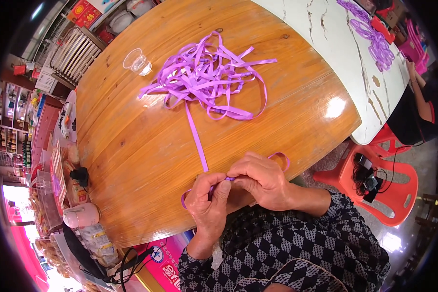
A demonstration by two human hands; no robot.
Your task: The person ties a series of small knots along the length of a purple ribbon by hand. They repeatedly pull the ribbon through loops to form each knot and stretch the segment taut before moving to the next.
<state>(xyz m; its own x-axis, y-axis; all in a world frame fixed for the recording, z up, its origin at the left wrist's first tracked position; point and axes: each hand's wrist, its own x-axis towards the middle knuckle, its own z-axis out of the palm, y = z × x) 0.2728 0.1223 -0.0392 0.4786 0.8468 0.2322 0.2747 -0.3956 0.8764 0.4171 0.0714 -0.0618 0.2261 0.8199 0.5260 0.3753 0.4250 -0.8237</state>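
Close to the near edge of the wooden table (146, 160), my two hands meet fingertip to fingertip. My left hand (207, 202) pinches a short piece of purple ribbon (230, 178) between thumb and index finger. The fingers of my right hand (263, 182) are closed on the same ribbon just beside it. A loop of it shows past the right hand, and another bit at the left wrist side. Farther off lies a tangled heap of purple ribbon (204, 80), with one strand trailing down toward my left hand.
A clear plastic cup (140, 64) stands left of the heap. A white marble-patterned table (326, 29) adjoins at the right, bearing more purple ribbon (372, 39); a person (418, 104) sits there. A red plastic stool (399, 187) holds black cables. A pink container (82, 215) is at the left.
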